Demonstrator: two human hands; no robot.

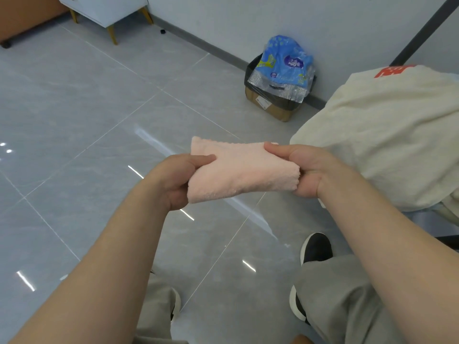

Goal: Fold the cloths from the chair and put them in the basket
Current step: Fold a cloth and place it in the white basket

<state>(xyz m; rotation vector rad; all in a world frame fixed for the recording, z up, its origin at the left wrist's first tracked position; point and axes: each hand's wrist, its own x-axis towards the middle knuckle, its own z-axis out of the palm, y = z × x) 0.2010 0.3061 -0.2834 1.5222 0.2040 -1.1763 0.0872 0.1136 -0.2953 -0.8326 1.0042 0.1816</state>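
Pink cloth (238, 170), folded into a thick band, is held in the air just left of the cream cloth (385, 135), which drapes over what is probably the chair. Left hand (173, 180) and right hand (310, 170) each pinch one end, thumbs on top. Folding looks nearly finished. Next comes a last fold or carrying it to the basket, which is out of view. Count: one pink cloth, one cream cloth, two hands.
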